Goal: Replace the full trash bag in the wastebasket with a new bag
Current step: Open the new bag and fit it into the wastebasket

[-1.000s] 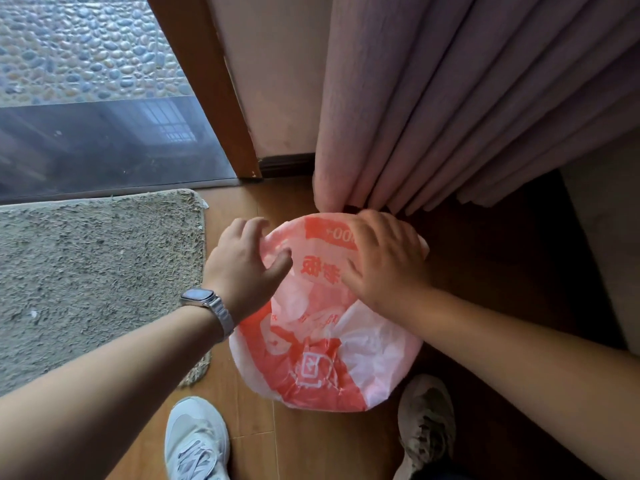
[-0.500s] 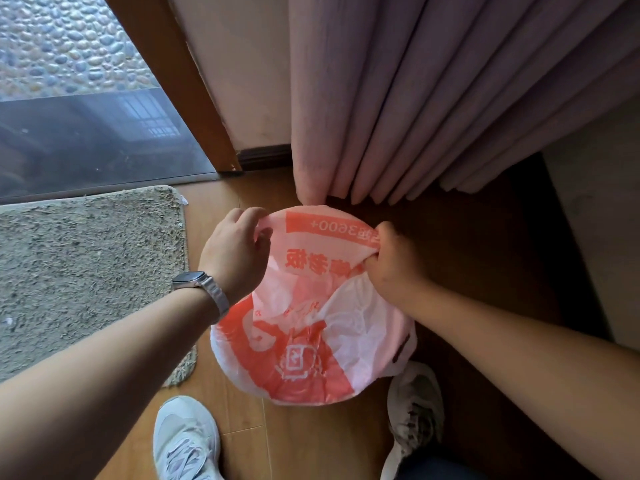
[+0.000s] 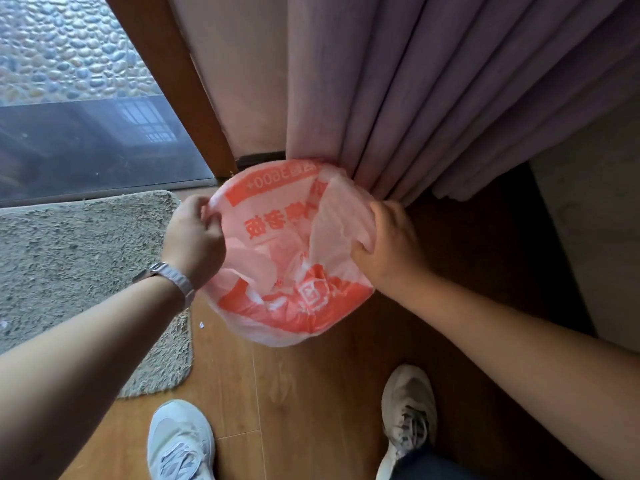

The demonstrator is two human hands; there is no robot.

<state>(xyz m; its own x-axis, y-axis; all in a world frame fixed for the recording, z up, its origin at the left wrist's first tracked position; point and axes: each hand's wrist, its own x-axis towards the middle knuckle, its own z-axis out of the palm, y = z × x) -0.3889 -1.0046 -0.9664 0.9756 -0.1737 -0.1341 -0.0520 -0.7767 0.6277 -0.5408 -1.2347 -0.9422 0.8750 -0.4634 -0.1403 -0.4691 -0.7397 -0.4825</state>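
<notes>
At the far left a shaggy grey mat (image 3: 69, 271) is lying on the wooden floor (image 3: 311, 393), below a glass door (image 3: 86, 143) with a brown wooden frame (image 3: 180, 91). Your left forearm is reaching in over the mat, wearing a wristwatch (image 3: 173, 278) with a metal band. Your left hand (image 3: 194, 237) is gripping the left edge of the trash bag (image 3: 287, 258), its fingers curled tight and pinching the thin plastic at the rim.

The bag, white with orange print, is sitting in the middle of the view on the floor, stretched into a round shape with loose folds sagging toward its centre; the wastebasket itself is hidden under the plastic, so you cannot tell where its rim is. The bag's far edge is touching the foot of the mauve curtain (image 3: 415, 98).

Your right hand (image 3: 391, 247) is clasping the bag's right edge, fingers bent over a bunched fold of plastic and the thumb pressing from below. Nearer to you, your left shoe (image 3: 180, 441) and your right shoe (image 3: 408, 410) are standing on the floor, apart, on either side of the bag.
</notes>
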